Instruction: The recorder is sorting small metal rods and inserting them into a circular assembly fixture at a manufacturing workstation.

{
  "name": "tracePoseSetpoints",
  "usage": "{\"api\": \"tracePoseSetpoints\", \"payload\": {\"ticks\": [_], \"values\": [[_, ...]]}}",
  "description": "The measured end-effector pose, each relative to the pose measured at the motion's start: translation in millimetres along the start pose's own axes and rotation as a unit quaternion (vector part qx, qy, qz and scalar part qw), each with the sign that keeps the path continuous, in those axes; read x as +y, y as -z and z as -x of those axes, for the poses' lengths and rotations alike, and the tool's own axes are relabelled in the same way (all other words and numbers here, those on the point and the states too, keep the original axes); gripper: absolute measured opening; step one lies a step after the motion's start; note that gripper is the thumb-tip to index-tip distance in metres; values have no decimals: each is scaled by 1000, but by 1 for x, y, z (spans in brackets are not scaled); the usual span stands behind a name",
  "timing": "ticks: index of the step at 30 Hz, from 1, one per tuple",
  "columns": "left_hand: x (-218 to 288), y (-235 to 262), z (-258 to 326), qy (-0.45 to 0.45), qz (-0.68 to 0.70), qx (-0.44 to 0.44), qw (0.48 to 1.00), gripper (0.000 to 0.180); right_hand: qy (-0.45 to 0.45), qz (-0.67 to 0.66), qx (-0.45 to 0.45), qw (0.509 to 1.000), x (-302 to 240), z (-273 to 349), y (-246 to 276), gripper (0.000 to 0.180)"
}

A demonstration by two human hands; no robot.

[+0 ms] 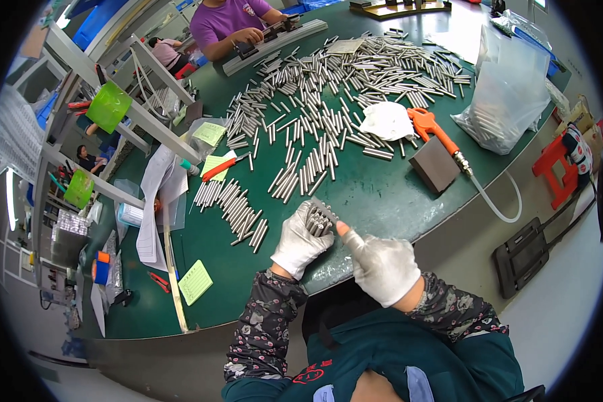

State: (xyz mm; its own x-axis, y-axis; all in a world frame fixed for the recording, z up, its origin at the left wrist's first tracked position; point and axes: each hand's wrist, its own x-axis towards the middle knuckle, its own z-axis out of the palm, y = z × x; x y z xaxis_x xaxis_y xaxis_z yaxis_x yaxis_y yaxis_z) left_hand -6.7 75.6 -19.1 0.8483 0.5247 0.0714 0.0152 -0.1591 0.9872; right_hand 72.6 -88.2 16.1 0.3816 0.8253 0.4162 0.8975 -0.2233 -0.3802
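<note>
Right hand (382, 264) index extended; left hand (300, 241) fingers grip rod bundle (319, 218).

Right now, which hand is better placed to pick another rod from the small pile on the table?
The right hand. It holds nothing, its index finger only pointing at the bundle. The left hand is closed around that bundle, though it is nearer the small pile.
</note>
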Motion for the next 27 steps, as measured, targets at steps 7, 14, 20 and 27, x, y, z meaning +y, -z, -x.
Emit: {"api": "tracePoseSetpoints", "payload": {"ticks": [7,14,20,27], "values": [[-3,1,-3,-26,-74,0,997,40,2,-26,67,997,11,-20,-20,53],[3,0,0,2,-51,8,999,40,-14,3,5,1000,-2,0,-8,56],[-1,-4,-1,-35,-57,36,997,39,-36,-11,48,998,14,-14,-18,54],[4,-9,2,-12,-68,51,996,43,-45,-14,16,999,-2,2,-12,53]]}}
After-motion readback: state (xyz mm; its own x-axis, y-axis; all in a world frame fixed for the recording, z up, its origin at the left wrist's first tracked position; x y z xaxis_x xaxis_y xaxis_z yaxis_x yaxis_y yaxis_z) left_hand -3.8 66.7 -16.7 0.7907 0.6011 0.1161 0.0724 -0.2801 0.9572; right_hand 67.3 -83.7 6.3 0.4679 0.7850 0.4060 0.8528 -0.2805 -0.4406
